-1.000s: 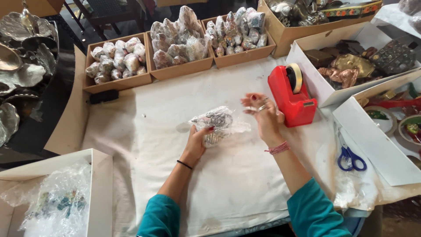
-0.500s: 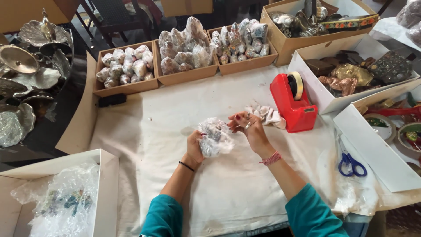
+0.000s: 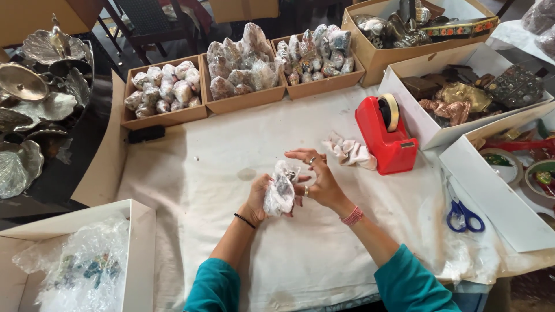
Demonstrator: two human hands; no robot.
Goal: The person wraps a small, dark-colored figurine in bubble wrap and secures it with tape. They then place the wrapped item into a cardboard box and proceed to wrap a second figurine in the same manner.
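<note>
At the middle of a cloth-covered work table (image 3: pixel 196 173), a person's left hand (image 3: pixel 259 199) is closed around a small object wrapped in clear bubble wrap (image 3: pixel 280 193), holding it just above the cloth. The right hand (image 3: pixel 317 179) presses against the bundle's other side, its fingers (image 3: pixel 300 155) spread and half open over the wrap, gripping nothing else.

Just beyond the right hand lies a crumpled piece of pale wrapping (image 3: pixel 349 152), touching a red tape dispenser (image 3: pixel 386 134) with a roll of beige tape. Farther to the right of that hand, blue-handled scissors (image 3: pixel 462 212) rest on the cloth beside a white box lid (image 3: pixel 497 190).

Well beyond both hands, three shallow brown cardboard trays stand side by side: the left tray (image 3: pixel 163 117) holds rounded wrapped bundles, the middle tray (image 3: pixel 243 101) taller ones, the right tray (image 3: pixel 324 84) smaller ones. To the far right of them sit a deeper brown carton (image 3: pixel 376 58) of metal figures and a white carton (image 3: pixel 430 134) of brass-coloured and dark pieces.

Near the left elbow, an open white box (image 3: pixel 141 254) contains a sheet of bubble wrap over small coloured pieces. Far left of the hands, silver leaf-shaped dishes (image 3: pixel 23 167) are stacked on a dark surface.
</note>
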